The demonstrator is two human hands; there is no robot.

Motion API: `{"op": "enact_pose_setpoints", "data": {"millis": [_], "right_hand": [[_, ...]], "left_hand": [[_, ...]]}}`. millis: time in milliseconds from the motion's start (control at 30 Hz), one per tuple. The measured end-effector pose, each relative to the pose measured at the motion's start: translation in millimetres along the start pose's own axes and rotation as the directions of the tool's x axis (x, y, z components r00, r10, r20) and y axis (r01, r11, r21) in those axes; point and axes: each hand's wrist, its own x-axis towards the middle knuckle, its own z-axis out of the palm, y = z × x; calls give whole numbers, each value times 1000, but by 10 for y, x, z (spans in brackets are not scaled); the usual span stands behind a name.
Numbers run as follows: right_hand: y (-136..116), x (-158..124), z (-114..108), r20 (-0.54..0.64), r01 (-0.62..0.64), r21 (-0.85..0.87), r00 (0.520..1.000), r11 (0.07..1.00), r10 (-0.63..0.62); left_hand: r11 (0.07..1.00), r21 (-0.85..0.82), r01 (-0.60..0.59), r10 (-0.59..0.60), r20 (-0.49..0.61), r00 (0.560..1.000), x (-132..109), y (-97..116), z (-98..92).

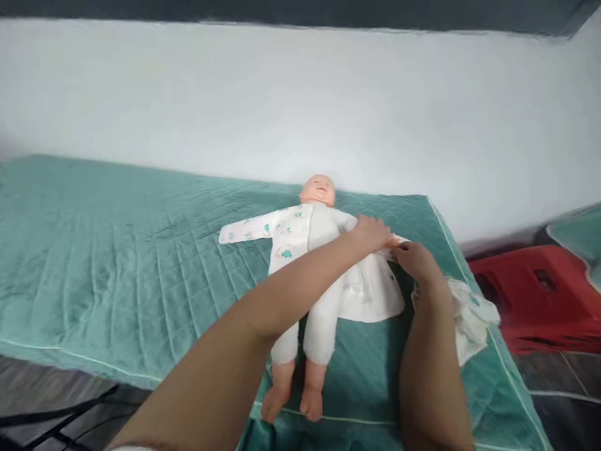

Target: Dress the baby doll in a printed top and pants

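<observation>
A baby doll (323, 313) with a white cloth body lies on its back, head toward the wall. It wears a white baby jacket (286, 254) with green and pink prints, spread open at the front. One sleeve (246, 230) stretches out flat to the left. My left hand (370, 233) is closed around the sleeved doll arm on the right side. Just beside it, my right hand (416, 260) pinches the sleeve at its cuff end, next to the doll's hand (393, 240). My fingers partly hide the cuff.
A green quilted cover (117, 263) lies over the bed. Crumpled white printed cloth (472, 316) rests near its right edge, beside my right forearm. Beyond that edge stands a red plastic stool (539, 294). Black thin legs or straps (61, 416) show at the lower left.
</observation>
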Motion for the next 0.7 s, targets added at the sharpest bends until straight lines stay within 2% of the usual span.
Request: {"op": "enact_pose_setpoints", "data": {"millis": [167, 300, 367, 467, 533, 600, 633, 700], "right_hand": [[-109, -9, 42, 8, 35, 134, 999, 990, -36], [-272, -10, 94, 16, 36, 206, 999, 978, -40], [-289, 5, 119, 12, 34, 272, 999, 962, -39], [-189, 41, 127, -62, 28, 511, 998, 859, 4], [-85, 68, 117, -104, -3, 675, 990, 738, 99], [2, 97, 102, -116, -25, 768, 977, 639, 177], [34, 112, 93, -124, -11, 806, 975, 592, 186], [71, 141, 66, -151, 65, 831, 982, 552, 112]], "left_hand": [[996, 88, -26, 38, -142, 989, -14, -99, -116], [995, 62, -72, 79, -107, 991, -134, -214, -156], [994, 48, -103, 109, -137, 985, -186, -263, -131], [987, 75, -139, 152, -220, 963, -217, -315, -56], [983, 101, -153, 171, -206, 963, -210, -328, -4], [976, 139, -165, 189, -181, 965, -192, -323, 38], [972, 161, -170, 196, -162, 967, -183, -314, 56], [966, 196, -166, 195, -136, 971, -168, -287, 85]]}}
